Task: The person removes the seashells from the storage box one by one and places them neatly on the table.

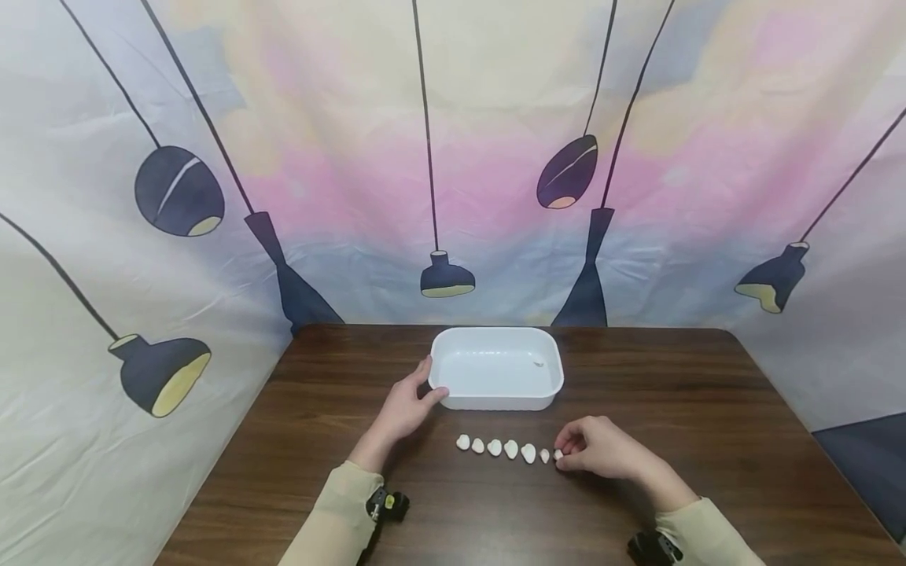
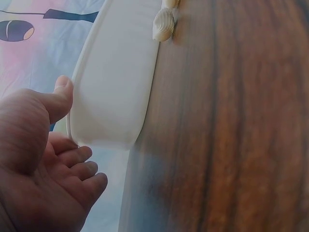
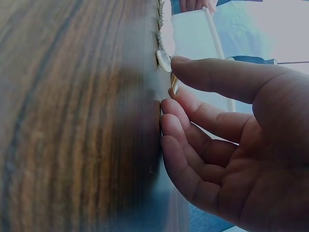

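A white rectangular dish [image 1: 495, 402] stands toward the back of the table. My left hand [image 1: 405, 407] holds its front left corner, with the thumb [image 2: 63, 94] at the rim and the other fingers bent beside the end wall. In front of the dish, small pale seashells [image 1: 511, 449] lie in a row from left to right. At the row's right end, my right hand [image 1: 602, 448] pinches a small seashell [image 3: 175, 83] between thumb and index finger, close to the tabletop. Its fingers partly hide that shell in the head view.
Inside the dish, near its right side, lies a small pale piece [image 1: 539, 364] too small to make out. The brown wooden table [image 1: 340, 369] ends at a cloth backdrop [image 1: 495, 196] printed with dark lamps.
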The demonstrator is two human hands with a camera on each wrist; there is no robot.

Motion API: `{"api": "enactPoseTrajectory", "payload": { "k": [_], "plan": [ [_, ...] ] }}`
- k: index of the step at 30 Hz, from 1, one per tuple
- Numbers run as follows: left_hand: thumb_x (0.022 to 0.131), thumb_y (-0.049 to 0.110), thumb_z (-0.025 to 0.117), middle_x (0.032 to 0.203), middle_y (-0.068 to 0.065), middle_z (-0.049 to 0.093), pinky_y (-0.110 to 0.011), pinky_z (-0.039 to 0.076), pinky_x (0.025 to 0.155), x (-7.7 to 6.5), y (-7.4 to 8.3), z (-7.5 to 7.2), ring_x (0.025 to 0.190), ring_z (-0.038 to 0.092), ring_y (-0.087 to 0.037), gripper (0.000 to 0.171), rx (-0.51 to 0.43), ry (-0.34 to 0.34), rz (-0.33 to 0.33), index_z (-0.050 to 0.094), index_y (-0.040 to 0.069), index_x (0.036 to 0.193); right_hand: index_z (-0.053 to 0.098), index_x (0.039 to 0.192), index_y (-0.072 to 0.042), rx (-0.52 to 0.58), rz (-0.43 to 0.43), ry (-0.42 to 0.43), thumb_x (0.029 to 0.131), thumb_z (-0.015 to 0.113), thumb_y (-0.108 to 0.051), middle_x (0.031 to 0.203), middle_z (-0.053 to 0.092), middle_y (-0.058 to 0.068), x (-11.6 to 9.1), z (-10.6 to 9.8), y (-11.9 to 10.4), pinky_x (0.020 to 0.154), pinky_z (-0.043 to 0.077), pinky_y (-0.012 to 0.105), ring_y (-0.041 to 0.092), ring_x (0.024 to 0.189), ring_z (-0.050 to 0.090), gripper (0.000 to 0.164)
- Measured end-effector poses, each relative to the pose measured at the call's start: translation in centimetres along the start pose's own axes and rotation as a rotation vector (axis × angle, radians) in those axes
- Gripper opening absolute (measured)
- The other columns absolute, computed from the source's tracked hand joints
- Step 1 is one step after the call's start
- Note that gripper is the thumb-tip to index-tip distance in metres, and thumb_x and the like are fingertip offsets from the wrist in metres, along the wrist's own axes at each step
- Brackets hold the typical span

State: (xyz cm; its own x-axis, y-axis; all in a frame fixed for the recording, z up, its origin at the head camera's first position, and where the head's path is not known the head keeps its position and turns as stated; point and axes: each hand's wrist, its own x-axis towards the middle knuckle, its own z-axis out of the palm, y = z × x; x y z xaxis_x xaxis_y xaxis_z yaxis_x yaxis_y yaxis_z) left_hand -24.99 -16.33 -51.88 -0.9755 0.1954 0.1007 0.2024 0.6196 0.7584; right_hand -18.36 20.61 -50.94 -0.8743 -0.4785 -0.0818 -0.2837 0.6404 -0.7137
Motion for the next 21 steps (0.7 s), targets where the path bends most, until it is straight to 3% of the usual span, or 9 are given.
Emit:
{"api": "enactPoseTrajectory", "payload": {
  "k": [21],
  "plan": [
    [0.105,0.032,0.07,0.169,-0.022,0.033,-0.054,0.028,0.127,-0.11,0.49,-0.11,0.158,0.03,-0.037,0.078,0.002,0.004,-0.001,0.034,-0.005,0.163,0.073,0.091,-0.011,-0.044,-0.011,0.04,0.079,0.094,-0.011,0.078,0.062,-0.008,0.23,0.55,-0.13,0.064,0.049,0.024,0.007,0.073,0.057,0.024]
  ]
}}
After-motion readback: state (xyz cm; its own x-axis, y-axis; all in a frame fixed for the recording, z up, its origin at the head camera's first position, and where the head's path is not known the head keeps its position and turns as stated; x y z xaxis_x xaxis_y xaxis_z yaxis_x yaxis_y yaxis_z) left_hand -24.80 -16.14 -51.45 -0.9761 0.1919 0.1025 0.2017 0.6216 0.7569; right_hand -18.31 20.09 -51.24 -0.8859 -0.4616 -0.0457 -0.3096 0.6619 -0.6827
